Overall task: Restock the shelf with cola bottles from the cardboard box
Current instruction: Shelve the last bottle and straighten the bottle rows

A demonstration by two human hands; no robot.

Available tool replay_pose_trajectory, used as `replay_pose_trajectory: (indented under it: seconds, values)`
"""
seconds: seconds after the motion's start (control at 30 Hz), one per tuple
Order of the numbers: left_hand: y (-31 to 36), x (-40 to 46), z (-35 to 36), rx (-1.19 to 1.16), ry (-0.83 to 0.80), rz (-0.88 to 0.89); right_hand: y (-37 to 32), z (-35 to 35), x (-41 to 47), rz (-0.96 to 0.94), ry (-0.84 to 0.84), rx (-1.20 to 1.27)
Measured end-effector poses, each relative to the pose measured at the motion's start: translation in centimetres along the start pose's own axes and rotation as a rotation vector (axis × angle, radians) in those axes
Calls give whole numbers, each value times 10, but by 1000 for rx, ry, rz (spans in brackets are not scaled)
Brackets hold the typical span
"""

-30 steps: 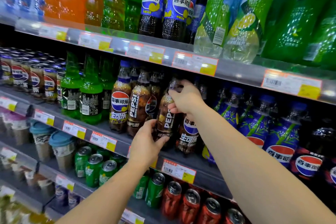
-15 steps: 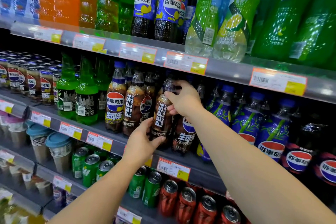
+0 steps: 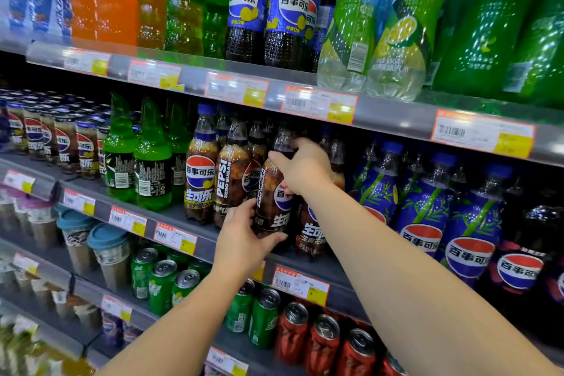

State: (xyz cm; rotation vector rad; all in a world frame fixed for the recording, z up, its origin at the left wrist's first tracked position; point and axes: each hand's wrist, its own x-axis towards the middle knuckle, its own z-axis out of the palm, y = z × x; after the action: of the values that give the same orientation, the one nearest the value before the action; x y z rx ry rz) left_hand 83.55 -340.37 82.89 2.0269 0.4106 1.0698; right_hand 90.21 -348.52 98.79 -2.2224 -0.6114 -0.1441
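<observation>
A brown cola bottle [image 3: 271, 192] with a black cap stands at the front of the middle shelf [image 3: 213, 241], among other Pepsi bottles [image 3: 200, 177]. My right hand [image 3: 305, 168] grips its neck and shoulder from the right. My left hand [image 3: 244, 238] holds its lower body from below and the left, thumb across the front. The bottle now shows part of its logo beside the "zero sugar" text. The cardboard box is out of view.
Green bottles [image 3: 152, 162] stand left of the colas, blue-labelled Pepsi bottles [image 3: 427, 207] to the right. Large bottles fill the top shelf [image 3: 381, 113]. Green and red cans [image 3: 265, 317] and lidded cups [image 3: 110, 256] sit on the lower shelves.
Both hands have kept their hold and turned the bottle a little, so the round logo has come into sight where the PEPSI lettering faced front. The camera has shifted slightly.
</observation>
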Motion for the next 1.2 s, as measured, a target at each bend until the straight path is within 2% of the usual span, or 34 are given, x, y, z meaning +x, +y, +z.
replay_pose_trajectory:
  seconds: [0.2, 0.37, 0.53, 0.77, 0.97, 1.13, 1.2]
  values:
    - [-13, 10, -6, -108, -103, -35, 14, 7, -9, -75, 6, 189]
    - [-23, 12, -8, -68, -196, 62, 23, 13, -16, -108, 53, 202]
    - [-27, 13, -10, -60, -212, 222, 16, 14, -31, -27, 121, 223]
    - [-28, 18, -12, -127, -349, 228, 6, 22, -45, 41, 297, 174]
    - [-27, 23, -9, -124, -436, 211, 7, 25, -45, 52, 384, 52]
    - [-25, 25, -19, -124, -432, 221, 5, 28, -46, 36, 399, -2]
    - [-26, 20, -33, -221, -404, 206, 2, 28, -49, 22, 450, 19]
